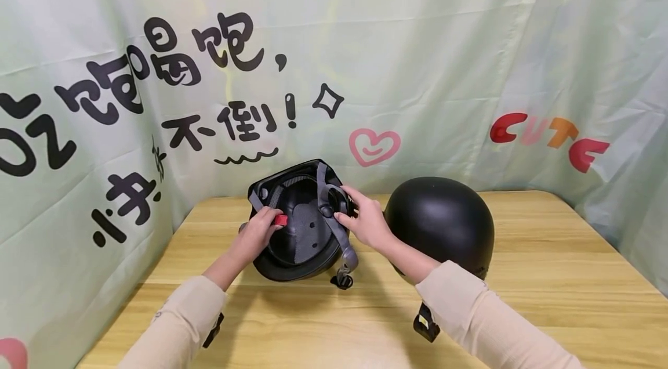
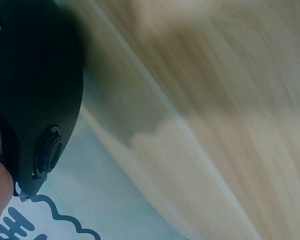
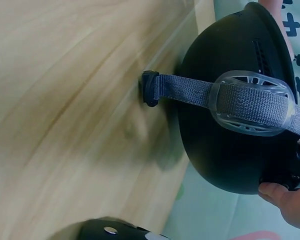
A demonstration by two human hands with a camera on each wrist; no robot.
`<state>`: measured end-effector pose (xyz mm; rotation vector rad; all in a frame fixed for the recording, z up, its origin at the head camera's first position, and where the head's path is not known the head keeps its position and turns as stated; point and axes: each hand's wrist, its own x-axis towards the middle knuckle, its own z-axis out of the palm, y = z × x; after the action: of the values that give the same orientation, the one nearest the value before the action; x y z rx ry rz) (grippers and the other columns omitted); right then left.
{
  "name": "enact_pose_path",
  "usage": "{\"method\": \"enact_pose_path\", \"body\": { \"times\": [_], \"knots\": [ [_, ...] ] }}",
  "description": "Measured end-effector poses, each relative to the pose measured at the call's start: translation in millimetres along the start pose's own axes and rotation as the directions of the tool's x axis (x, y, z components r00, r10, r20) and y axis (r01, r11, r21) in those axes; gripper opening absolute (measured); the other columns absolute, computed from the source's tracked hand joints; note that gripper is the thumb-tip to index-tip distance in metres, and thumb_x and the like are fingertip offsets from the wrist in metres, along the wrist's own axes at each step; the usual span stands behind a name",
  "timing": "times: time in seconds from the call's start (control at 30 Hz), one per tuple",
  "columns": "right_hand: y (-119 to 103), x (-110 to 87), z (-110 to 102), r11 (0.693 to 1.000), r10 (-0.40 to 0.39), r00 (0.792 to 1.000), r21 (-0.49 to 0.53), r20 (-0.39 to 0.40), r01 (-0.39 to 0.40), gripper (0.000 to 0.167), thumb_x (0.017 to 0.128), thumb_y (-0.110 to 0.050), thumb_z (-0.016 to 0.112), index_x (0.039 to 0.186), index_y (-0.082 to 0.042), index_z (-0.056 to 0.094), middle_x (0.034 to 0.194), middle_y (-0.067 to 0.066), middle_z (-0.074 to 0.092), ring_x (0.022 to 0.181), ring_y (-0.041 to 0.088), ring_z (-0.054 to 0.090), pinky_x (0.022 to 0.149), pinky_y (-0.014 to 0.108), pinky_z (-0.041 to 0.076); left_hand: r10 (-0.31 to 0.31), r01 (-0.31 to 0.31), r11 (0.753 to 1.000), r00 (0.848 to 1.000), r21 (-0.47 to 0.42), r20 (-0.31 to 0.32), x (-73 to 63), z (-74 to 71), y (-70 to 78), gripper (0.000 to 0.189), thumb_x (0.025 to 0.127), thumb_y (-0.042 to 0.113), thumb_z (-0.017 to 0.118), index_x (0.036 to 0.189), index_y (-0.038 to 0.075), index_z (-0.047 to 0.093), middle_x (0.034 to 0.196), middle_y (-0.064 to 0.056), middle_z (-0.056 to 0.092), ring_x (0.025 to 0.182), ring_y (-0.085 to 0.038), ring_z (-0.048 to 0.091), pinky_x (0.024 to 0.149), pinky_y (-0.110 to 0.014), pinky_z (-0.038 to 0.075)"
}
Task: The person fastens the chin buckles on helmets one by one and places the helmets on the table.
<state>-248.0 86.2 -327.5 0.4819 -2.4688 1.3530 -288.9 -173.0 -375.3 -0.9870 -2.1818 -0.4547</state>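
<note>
Nearest us, two forearms in cream sleeves [image 1: 174,322] reach forward over a wood-grain counter [image 1: 313,334], angling inward. Both hands meet at a black tilted helmet [image 1: 302,241], left of centre, its hollow, grey-lined inside facing us. The left hand [image 1: 258,231] is at the left edge, palm down, with bent fingers reaching inside and pinching a small red tab [image 1: 280,220]. The right hand [image 1: 371,221] grips the right edge, its thumb set lower than the forefinger, near a grey strap [image 1: 341,235]; that strap hangs down with a black buckle [image 1: 341,282] at its end. We cannot tell whether the helmet touches the counter. To its right, partly behind the right forearm, sits a second black helmet [image 1: 440,221], dome up. Farthest, we see a pale green cloth [image 1: 438,79] with printed lettering and a pink heart [image 1: 374,147].
</note>
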Motion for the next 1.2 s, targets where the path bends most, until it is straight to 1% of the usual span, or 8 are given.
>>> {"method": "enact_pose_path", "body": {
  "times": [0.17,0.27,0.43,0.6,0.7,0.83,1.0,1.2],
  "knots": [
    [5,-1.8,4,1.0,0.006,1.0,0.023,-0.027,-0.006,0.055,0.082,-0.007,0.068,0.133,-0.003,0.049,0.131,0.023,0.052,0.11,0.041,0.057,0.087,0.047,0.05,-0.011,0.011,0.999,1.0,-0.03,-0.014,3.7,-5.3,0.3,0.026,0.07,-0.001,0.073,0.093,-0.005,0.06,0.082,-0.013,0.06,0.076,-0.023,0.06,0.067,-0.036,0.052],
    [8,-2.7,6,0.999,0.019,0.999,0.033,-0.051,-0.017,0.054,0.081,-0.006,0.068,0.132,-0.003,0.05,0.128,0.025,0.054,0.107,0.041,0.059,0.084,0.045,0.052,-0.023,0.023,0.999,1.0,-0.04,0.006,6.0,-8.2,0.5,0.026,0.071,0.002,0.073,0.094,-0.005,0.061,0.085,-0.014,0.062,0.078,-0.025,0.062,0.069,-0.037,0.053],
    [14,-4.0,8,0.993,0.061,0.996,0.102,-0.07,-0.053,0.051,0.08,-0.005,0.069,0.128,-0.002,0.052,0.127,0.024,0.055,0.106,0.041,0.059,0.083,0.044,0.053,-0.035,0.038,0.998,0.998,-0.057,0.045,10.5,-13.1,1.4,0.026,0.074,0.004,0.072,0.096,-0.005,0.062,0.091,-0.016,0.066,0.084,-0.027,0.064,0.074,-0.038,0.053],
    [21,-5.2,11,0.989,0.086,0.994,0.127,-0.064,-0.077,0.052,0.08,-0.005,0.068,0.129,0.0,0.051,0.128,0.024,0.055,0.105,0.04,0.061,0.081,0.043,0.054,-0.06,0.065,0.995,0.996,-0.074,0.064,16.1,-17.3,2.6,0.025,0.076,0.006,0.071,0.098,-0.003,0.063,0.096,-0.016,0.067,0.089,-0.027,0.065,0.079,-0.039,0.053],
    [22,-5.2,12,0.987,0.082,0.994,0.142,-0.066,-0.072,0.054,0.081,-0.005,0.068,0.131,0.001,0.049,0.129,0.025,0.053,0.105,0.04,0.06,0.081,0.043,0.054,-0.068,0.074,0.994,0.995,-0.077,0.072,17.1,-19.3,2.8,0.025,0.076,0.007,0.07,0.099,-0.002,0.064,0.098,-0.016,0.068,0.092,-0.028,0.065,0.08,-0.039,0.053],
    [25,-5.2,13,0.982,0.074,0.996,0.18,-0.059,-0.062,0.053,0.082,-0.005,0.067,0.132,0.003,0.047,0.131,0.026,0.051,0.106,0.041,0.059,0.081,0.043,0.054,-0.064,0.07,0.995,0.995,-0.077,0.071,16.8,-20.0,2.1,0.026,0.076,0.006,0.07,0.099,-0.002,0.064,0.099,-0.016,0.067,0.093,-0.028,0.065,0.081,-0.039,0.052],
    [31,-6.0,18,0.971,0.086,0.995,0.228,-0.042,-0.075,0.053,0.083,-0.005,0.066,0.132,0.004,0.047,0.133,0.026,0.048,0.106,0.042,0.059,0.08,0.042,0.054,-0.047,0.051,0.996,0.997,-0.076,0.059,16.5,-19.0,0.7,0.026,0.077,0.005,0.07,0.101,-0.003,0.063,0.1,-0.018,0.067,0.095,-0.029,0.065,0.083,-0.04,0.052],
    [31,-6.6,21,0.973,0.083,0.996,0.218,-0.016,-0.077,0.058,0.085,-0.009,0.067,0.136,0.001,0.042,0.138,0.025,0.044,0.109,0.042,0.058,0.083,0.042,0.054,-0.053,0.055,0.997,0.998,-0.056,0.04,15.1,-16.9,-0.2,0.027,0.076,0.003,0.071,0.101,-0.004,0.063,0.1,-0.02,0.067,0.096,-0.032,0.064,0.084,-0.042,0.051]
  ]
}}
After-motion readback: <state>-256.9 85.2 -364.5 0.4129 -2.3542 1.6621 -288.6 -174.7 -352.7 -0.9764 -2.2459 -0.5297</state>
